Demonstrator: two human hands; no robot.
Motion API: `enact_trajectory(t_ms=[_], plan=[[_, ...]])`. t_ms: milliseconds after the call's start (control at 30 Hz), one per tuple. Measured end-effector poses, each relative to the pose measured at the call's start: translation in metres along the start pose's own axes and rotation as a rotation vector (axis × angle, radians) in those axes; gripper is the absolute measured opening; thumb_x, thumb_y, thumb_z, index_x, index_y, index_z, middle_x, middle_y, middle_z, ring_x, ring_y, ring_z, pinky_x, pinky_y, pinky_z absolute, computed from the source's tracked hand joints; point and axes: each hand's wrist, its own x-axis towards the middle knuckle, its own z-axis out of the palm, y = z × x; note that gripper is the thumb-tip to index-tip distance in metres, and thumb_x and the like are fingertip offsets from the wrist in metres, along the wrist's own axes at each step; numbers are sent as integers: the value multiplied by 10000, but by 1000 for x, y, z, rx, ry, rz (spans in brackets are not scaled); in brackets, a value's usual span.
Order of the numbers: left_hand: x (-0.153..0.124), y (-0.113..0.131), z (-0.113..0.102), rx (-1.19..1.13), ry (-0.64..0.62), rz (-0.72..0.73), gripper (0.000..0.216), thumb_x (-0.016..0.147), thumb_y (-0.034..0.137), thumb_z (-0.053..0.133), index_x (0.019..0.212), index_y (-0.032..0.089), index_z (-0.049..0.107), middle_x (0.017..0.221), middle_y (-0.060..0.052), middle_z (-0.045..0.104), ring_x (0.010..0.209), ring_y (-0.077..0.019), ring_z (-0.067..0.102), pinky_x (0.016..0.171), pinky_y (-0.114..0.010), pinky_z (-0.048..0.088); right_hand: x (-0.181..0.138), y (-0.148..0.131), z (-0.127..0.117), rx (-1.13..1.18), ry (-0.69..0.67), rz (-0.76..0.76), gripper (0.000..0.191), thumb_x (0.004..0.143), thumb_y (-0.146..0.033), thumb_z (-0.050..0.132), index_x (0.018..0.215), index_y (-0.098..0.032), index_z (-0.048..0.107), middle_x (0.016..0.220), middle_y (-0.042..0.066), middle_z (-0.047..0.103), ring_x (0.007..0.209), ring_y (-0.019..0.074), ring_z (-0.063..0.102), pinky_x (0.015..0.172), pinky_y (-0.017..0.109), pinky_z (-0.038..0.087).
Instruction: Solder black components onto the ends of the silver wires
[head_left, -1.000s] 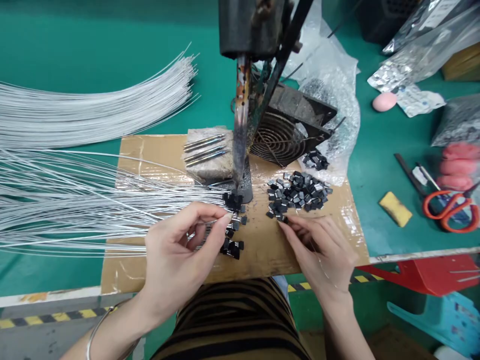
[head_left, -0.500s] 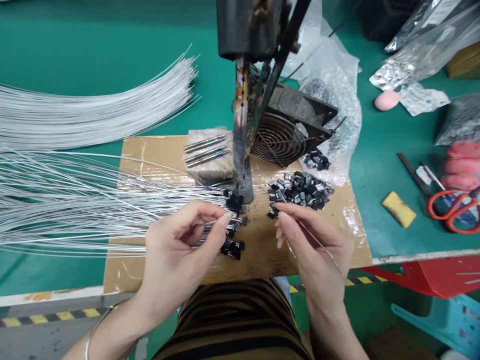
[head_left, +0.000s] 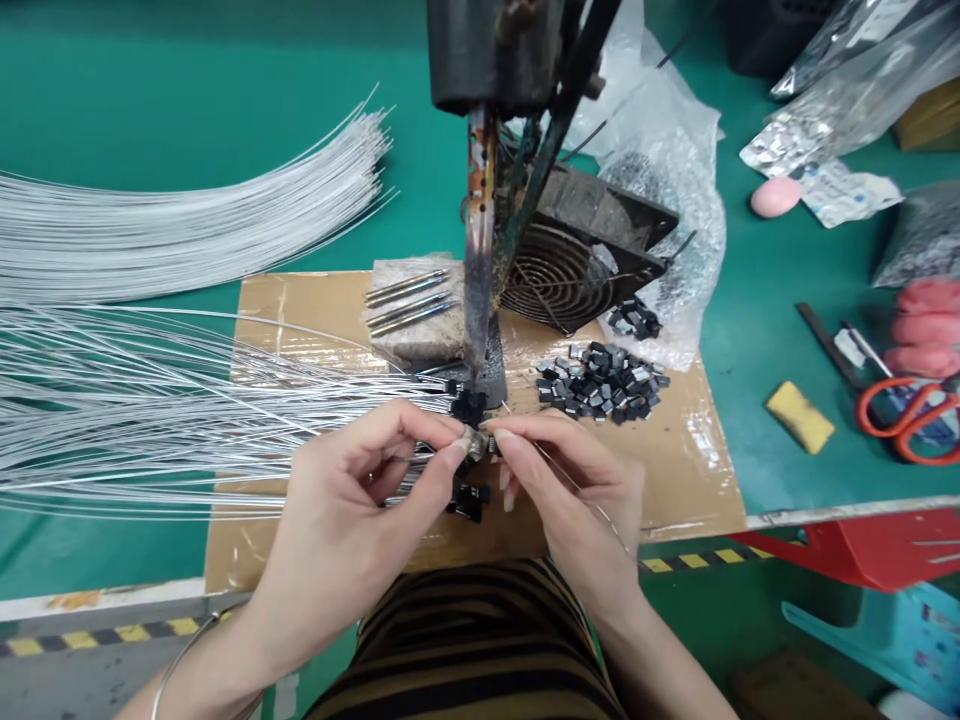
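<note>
Just beyond the right hand (head_left: 577, 490) lie black pieces (head_left: 604, 382); it meets the left hand (head_left: 364, 495), white wires (head_left: 330, 398) running off leftward, both pinching small parts (head_left: 474, 443) too blurred to name.

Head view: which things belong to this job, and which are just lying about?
Likely job: white wires, small black parts, thin wire in right hand, pointed metal tool.
Seemingly lying about: orange-handled scissors, yellow block, pink egg-shaped object.
</note>
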Motion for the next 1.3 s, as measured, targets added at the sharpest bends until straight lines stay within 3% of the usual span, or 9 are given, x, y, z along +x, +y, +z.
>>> enact_trajectory(t_ms=[200, 533, 900, 1067, 1200, 1300], plan=[[2, 0, -1, -44, -25, 0, 94, 869, 157, 752, 810, 230, 766, 841, -14, 781, 717, -137, 723, 568, -188, 547, 3, 0, 5, -15, -4, -21, 109, 950, -265, 776, 1011, -299, 860, 842, 12, 758, 749, 136, 699, 639, 258, 556], [4, 1, -1, 1, -45, 18, 120, 875, 151, 742, 789, 234, 756, 809, -5, 768, 722, -144, 734, 534, -191, 525, 5, 2, 2, -1, -34, -12, 128, 957, -267, 774, 1031, -320, 864, 846, 7, 773, 766, 130, 709, 697, 264, 583], [7, 3, 3, -25, -20, 10, 129, 863, 137, 727, 758, 211, 735, 787, -5, 764, 701, -133, 721, 540, -188, 518, 6, -1, 2, -80, -20, -35, 130, 978, -304, 739, 1034, -288, 855, 814, 14, 730, 729, 141, 687, 661, 269, 585], [12, 2, 6, -31, 7, -4, 111, 858, 148, 739, 760, 199, 741, 812, 3, 774, 683, -102, 695, 617, -170, 548, 0, -2, -2, -186, 20, -101, 284, 1099, -267, 514, 1248, -294, 754, 818, -12, 634, 650, 90, 572, 592, 211, 507], [16, 1, 8, -22, 38, -4, 107, 848, 144, 742, 753, 193, 735, 839, 6, 788, 650, -74, 667, 590, -138, 518, -4, -5, -2, -141, -48, -55, 322, 1104, -243, 496, 1399, -337, 585, 822, -42, 657, 630, 84, 567, 589, 194, 496], [17, 1, 8, -24, 42, 1, 108, 852, 140, 739, 759, 194, 734, 846, 11, 790, 652, -68, 669, 604, -134, 521, -5, -6, -2, -161, -77, -33, 188, 1089, -243, 534, 1257, -313, 583, 817, -52, 649, 620, 81, 555, 564, 192, 462]])
